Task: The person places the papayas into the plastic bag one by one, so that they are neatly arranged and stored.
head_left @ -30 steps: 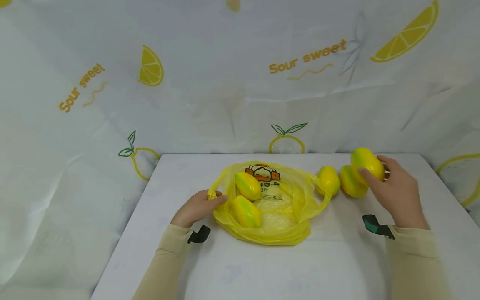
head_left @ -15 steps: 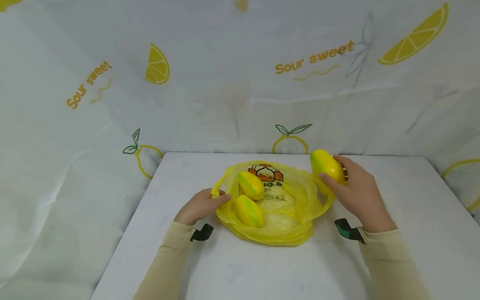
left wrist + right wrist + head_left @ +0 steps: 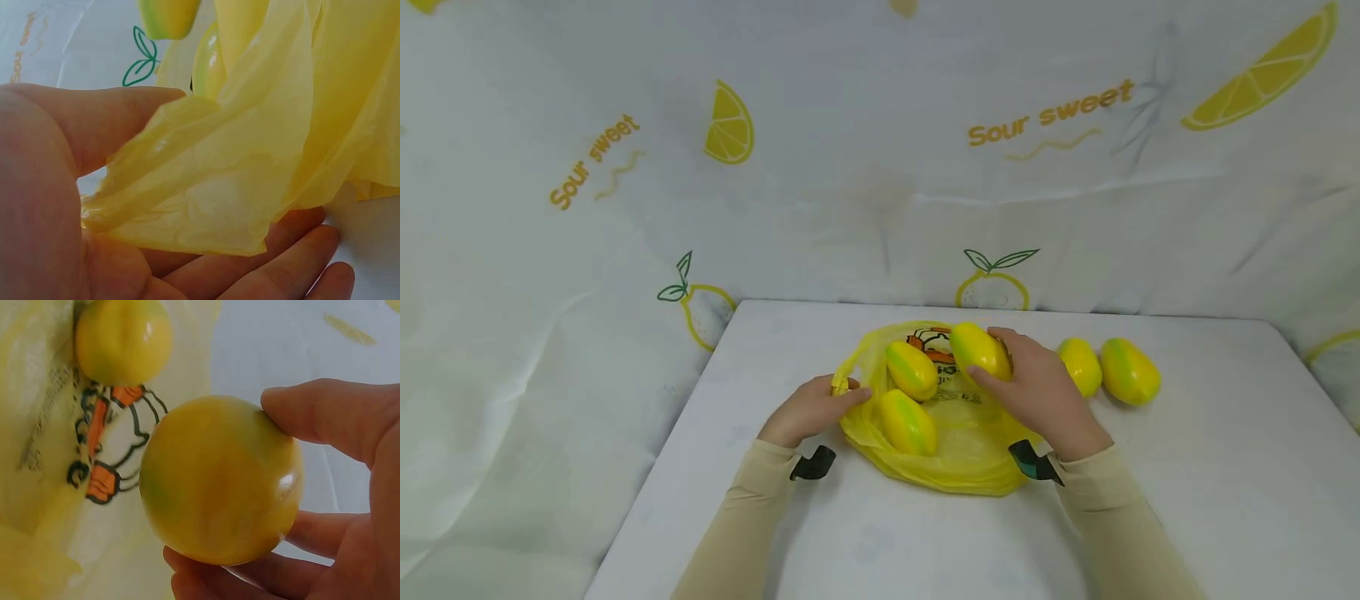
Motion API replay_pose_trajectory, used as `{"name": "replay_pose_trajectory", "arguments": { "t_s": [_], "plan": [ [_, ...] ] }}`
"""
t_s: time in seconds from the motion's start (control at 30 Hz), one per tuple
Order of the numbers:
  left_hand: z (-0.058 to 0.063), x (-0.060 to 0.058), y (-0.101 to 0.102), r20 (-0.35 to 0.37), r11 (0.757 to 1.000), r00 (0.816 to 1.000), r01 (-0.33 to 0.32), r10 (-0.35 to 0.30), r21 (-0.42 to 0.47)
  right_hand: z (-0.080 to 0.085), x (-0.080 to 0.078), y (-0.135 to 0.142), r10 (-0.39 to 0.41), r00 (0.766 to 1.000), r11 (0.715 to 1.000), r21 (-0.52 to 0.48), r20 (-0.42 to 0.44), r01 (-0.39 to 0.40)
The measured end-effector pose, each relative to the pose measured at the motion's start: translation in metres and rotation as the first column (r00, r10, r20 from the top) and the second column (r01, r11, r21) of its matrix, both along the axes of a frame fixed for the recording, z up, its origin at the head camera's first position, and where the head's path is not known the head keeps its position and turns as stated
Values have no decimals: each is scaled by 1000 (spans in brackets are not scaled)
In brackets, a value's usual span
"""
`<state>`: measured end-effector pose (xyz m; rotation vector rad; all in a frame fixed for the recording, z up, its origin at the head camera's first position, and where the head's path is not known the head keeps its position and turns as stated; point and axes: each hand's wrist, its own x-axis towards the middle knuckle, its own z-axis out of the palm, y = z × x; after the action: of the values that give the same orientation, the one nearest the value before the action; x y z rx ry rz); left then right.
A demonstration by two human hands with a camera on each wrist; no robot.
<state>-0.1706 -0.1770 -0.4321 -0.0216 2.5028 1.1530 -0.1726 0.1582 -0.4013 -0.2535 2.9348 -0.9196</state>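
In the head view a yellow plastic bag (image 3: 970, 442) with a printed black and orange picture lies spread on the table. My left hand (image 3: 808, 410) holds its left handle; in the left wrist view the thin plastic (image 3: 206, 181) runs between thumb and fingers. My right hand (image 3: 1041, 392) grips a smooth yellow oval fruit with green streaks, mango-like (image 3: 979, 352), over the bag's print. The right wrist view has thumb and fingers round this fruit (image 3: 219, 481). Two similar fruits, one farther back (image 3: 912, 371) and one nearer (image 3: 907, 422), rest in the left part of the bag.
Right of the bag, two more yellow-green fruits, a left one (image 3: 1081, 365) and a right one (image 3: 1130, 372), lie side by side on the white table (image 3: 1195, 467). A white sheet with lemon drawings (image 3: 820, 183) hangs behind the table's far edge.
My right hand has carried its fruit leftward from above the fruits on the table to over the bag. The left hand stays at the bag's handle.
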Motion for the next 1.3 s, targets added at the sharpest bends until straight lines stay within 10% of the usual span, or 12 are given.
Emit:
{"name": "replay_pose_trajectory", "arguments": {
  "t_s": [1.3],
  "plan": [
    [1,-1,3,-3,1000,1000,-1,1,-29,-42,-14,-31,39,998,999,38,-46,-38]
  ]
}}
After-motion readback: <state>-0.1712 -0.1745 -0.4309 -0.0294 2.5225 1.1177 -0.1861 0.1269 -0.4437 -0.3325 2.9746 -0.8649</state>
